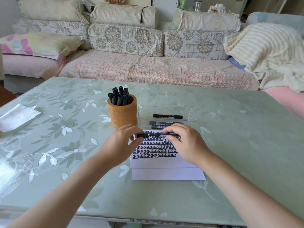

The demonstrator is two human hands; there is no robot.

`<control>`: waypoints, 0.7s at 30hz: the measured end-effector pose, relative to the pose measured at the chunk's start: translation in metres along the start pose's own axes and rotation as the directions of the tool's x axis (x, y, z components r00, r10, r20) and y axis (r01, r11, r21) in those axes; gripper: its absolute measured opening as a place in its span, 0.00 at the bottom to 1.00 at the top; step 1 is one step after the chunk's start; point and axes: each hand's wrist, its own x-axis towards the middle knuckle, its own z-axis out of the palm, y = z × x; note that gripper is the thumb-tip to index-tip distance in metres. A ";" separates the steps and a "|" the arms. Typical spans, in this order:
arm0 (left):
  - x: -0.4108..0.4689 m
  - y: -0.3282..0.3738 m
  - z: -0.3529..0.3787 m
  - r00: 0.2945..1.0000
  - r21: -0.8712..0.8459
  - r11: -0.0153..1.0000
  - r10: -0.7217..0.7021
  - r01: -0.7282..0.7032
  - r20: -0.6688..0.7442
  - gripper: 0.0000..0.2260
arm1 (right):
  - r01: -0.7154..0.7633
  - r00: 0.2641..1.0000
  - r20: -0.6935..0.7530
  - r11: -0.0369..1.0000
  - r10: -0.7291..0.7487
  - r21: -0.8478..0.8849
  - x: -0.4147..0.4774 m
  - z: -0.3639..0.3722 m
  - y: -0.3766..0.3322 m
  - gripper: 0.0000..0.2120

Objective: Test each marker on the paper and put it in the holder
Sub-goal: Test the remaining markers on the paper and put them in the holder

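pinching cap (141, 135) in left hand (122, 144), marker (164, 134) in right hand (185, 142)

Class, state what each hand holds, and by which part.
The left hand pinches the black cap at its outer end; the right hand grips the marker around its barrel.

Pale green leaf-patterned table (230, 145) bore orange woven round holder (122, 116), clear plastic tray (164, 106), white paper sheets (164, 174); at left, possibly a crumpled wrapper (16, 117).
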 end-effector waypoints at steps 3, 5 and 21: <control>-0.001 0.002 0.000 1.000 -0.012 1.000 0.015 -0.015 0.021 0.07 | 0.007 1.000 0.019 1.000 -0.007 -0.015 0.000 0.002 -0.001 0.09; -0.001 0.000 0.002 0.999 -0.007 1.000 0.020 -0.019 0.044 0.07 | 0.009 0.999 0.035 1.000 -0.008 -0.009 -0.001 0.002 -0.002 0.09; -0.003 -0.001 0.001 0.990 -0.004 0.995 0.104 -0.104 0.093 0.06 | -0.054 0.994 0.096 0.998 0.051 0.029 -0.004 0.011 -0.019 0.07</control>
